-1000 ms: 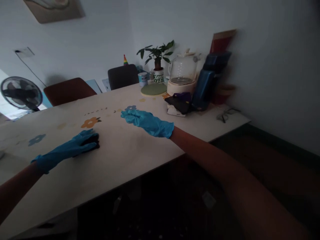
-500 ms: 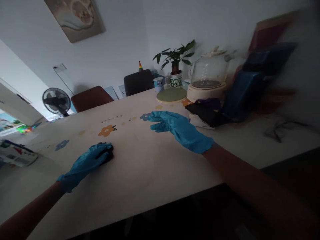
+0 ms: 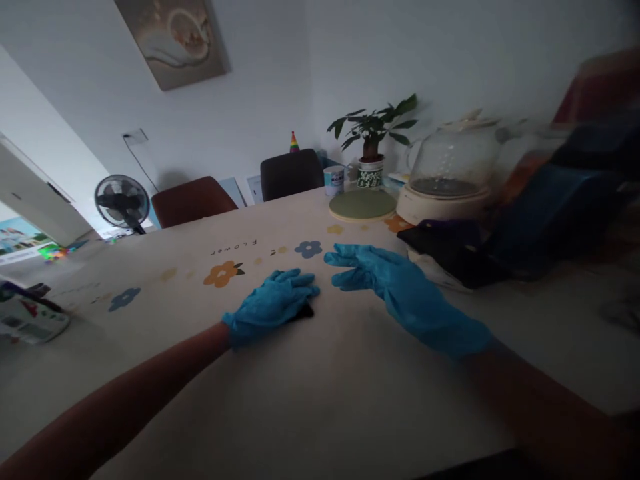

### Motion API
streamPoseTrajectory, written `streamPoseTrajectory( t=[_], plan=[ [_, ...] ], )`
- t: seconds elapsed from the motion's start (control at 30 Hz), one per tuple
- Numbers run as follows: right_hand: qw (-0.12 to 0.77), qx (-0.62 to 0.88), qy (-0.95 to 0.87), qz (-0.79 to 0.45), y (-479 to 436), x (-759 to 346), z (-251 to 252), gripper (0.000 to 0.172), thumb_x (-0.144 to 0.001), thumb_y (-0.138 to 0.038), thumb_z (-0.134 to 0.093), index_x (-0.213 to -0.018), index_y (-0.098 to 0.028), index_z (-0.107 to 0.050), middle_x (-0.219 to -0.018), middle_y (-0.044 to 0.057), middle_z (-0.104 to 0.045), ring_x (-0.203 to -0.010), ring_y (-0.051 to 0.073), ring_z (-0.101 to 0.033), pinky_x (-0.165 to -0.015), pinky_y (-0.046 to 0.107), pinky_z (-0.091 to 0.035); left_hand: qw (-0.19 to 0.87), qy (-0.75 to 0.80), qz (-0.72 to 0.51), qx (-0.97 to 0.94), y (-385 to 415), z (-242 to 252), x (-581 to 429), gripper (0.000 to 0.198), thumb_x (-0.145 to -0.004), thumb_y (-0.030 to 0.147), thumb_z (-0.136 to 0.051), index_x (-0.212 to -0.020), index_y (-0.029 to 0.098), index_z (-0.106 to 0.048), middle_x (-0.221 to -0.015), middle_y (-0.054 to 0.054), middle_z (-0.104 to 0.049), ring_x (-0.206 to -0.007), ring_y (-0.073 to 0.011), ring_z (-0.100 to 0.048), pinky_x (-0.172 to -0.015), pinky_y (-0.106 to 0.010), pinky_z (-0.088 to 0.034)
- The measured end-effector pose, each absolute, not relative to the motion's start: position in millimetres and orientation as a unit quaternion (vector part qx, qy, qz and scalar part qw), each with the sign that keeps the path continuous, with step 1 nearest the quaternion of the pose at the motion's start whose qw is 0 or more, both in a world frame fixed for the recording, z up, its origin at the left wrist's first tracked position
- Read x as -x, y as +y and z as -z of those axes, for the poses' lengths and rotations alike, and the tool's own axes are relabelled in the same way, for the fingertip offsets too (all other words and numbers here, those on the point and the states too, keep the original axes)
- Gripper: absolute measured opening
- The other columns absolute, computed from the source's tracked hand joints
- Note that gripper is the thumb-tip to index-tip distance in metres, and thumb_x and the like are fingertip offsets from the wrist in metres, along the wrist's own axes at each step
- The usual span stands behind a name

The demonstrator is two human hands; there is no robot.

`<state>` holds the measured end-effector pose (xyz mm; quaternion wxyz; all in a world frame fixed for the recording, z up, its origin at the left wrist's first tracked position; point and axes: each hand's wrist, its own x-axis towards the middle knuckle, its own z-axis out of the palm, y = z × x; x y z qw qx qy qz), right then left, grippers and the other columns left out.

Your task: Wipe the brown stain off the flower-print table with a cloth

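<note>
My left hand (image 3: 274, 301), in a blue glove, lies palm down over a small black cloth (image 3: 303, 311) on the table. The hand covers most of the cloth; just a dark edge shows under the fingers and thumb. My right hand (image 3: 380, 270), gloved in the same blue, is held just to the right with its fingers apart and nothing in them. Beneath the hands is a pale tabletop (image 3: 320, 393) printed with flowers, a blue flower (image 3: 309, 249) being close to both.
At the right stand a glass kettle (image 3: 447, 160) on its base, a black pouch (image 3: 445, 250) and a blurred dark blue object (image 3: 545, 207). Behind are a green round mat (image 3: 363, 204), a can (image 3: 334, 181) and a potted plant (image 3: 371, 147). A white container (image 3: 33, 317) is at the left edge.
My left hand has slid right across the table with the black cloth and is now close to my right hand. My right hand stays open. The view has shifted slightly.
</note>
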<state>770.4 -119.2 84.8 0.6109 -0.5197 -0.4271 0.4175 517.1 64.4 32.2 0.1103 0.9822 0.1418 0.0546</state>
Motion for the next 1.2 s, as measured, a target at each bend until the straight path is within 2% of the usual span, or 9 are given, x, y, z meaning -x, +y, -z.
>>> streamPoseTrajectory(
  t=[0.17,0.27,0.37,0.5,0.57,0.67,0.9,1.07,1.2],
  plan=[
    [0.598,0.534,-0.440,-0.405,-123,-768,-89,0.044,-0.112,-0.063,-0.077,-0.138,-0.033,-0.094,-0.159,0.009,-0.085,-0.114,0.037,-0.092,-0.124,0.068,-0.069,0.120,0.234,-0.077,-0.962,119,-52,-568,0.054,-0.126,0.041,-0.055,-0.174,0.020,-0.068,-0.186,-0.010,-0.061,-0.171,-0.0293,-0.059,-0.152,-0.050,-0.039],
    [0.599,0.531,-0.434,-0.414,-127,-766,-93,0.035,-0.114,-0.058,-0.075,-0.133,-0.036,-0.094,-0.153,0.007,-0.088,-0.106,0.034,-0.093,-0.116,0.064,-0.073,0.094,0.290,-0.085,-0.949,147,-61,-590,0.051,-0.129,0.035,-0.047,-0.170,0.015,-0.069,-0.183,-0.012,-0.064,-0.162,-0.0261,-0.066,-0.147,-0.046,-0.044],
    [0.610,0.529,-0.428,-0.405,-128,-767,-92,0.032,-0.112,-0.059,-0.078,-0.132,-0.040,-0.094,-0.146,0.006,-0.091,-0.103,0.035,-0.093,-0.111,0.065,-0.076,0.078,0.325,-0.100,-0.937,174,-68,-603,0.054,-0.132,0.040,-0.039,-0.161,0.009,-0.072,-0.177,-0.016,-0.069,-0.156,-0.0250,-0.070,-0.140,-0.043,-0.048],
    [0.611,0.545,-0.429,-0.381,-125,-771,-89,0.039,-0.108,-0.069,-0.079,-0.129,-0.040,-0.094,-0.142,0.007,-0.092,-0.102,0.037,-0.093,-0.111,0.070,-0.075,0.056,0.413,-0.096,-0.904,205,-71,-620,0.056,-0.132,0.041,-0.040,-0.137,0.002,-0.079,-0.158,-0.025,-0.079,-0.134,-0.0267,-0.080,-0.127,-0.047,-0.058],
    [0.608,0.552,-0.432,-0.372,-123,-773,-88,0.045,-0.107,-0.074,-0.077,-0.129,-0.038,-0.094,-0.141,0.010,-0.092,-0.102,0.038,-0.093,-0.111,0.070,-0.075,0.046,0.445,-0.094,-0.889,211,-71,-633,0.056,-0.132,0.038,-0.038,-0.134,0.000,-0.079,-0.156,-0.029,-0.078,-0.129,-0.0279,-0.081,-0.124,-0.053,-0.059],
    [0.602,0.566,-0.442,-0.349,-122,-775,-87,0.046,-0.109,-0.074,-0.074,-0.127,-0.036,-0.094,-0.141,0.012,-0.092,-0.101,0.039,-0.093,-0.111,0.070,-0.075,0.042,0.437,-0.090,-0.894,206,-71,-655,0.053,-0.132,0.034,-0.037,-0.136,0.002,-0.079,-0.157,-0.028,-0.078,-0.132,-0.0277,-0.082,-0.126,-0.056,-0.058],
    [0.639,0.583,-0.424,-0.267,-119,-776,-76,0.040,-0.114,-0.067,-0.068,-0.128,-0.038,-0.091,-0.139,0.011,-0.092,-0.104,0.041,-0.092,-0.112,0.071,-0.073,0.066,0.279,-0.097,-0.953,145,-66,-672,0.056,-0.133,0.035,-0.033,-0.152,0.009,-0.079,-0.175,-0.016,-0.070,-0.159,-0.0221,-0.071,-0.140,-0.041,-0.049],
    [0.670,0.587,-0.398,-0.219,-116,-780,-75,0.039,-0.114,-0.063,-0.065,-0.130,-0.036,-0.089,-0.140,0.012,-0.091,-0.116,0.044,-0.090,-0.114,0.071,-0.071,0.094,0.198,-0.079,-0.973,93,-58,-655,0.051,-0.131,0.032,-0.045,-0.174,0.015,-0.067,-0.184,-0.011,-0.061,-0.171,-0.0220,-0.061,-0.148,-0.041,-0.042],
    [0.687,0.589,-0.382,-0.189,-115,-784,-79,0.044,-0.111,-0.065,-0.062,-0.131,-0.035,-0.086,-0.139,0.014,-0.091,-0.126,0.046,-0.088,-0.112,0.070,-0.072,0.121,0.112,-0.061,-0.984,54,-53,-636,0.054,-0.131,0.035,-0.047,-0.177,0.015,-0.065,-0.188,-0.010,-0.057,-0.177,-0.0264,-0.055,-0.153,-0.045,-0.035]
  ],
)
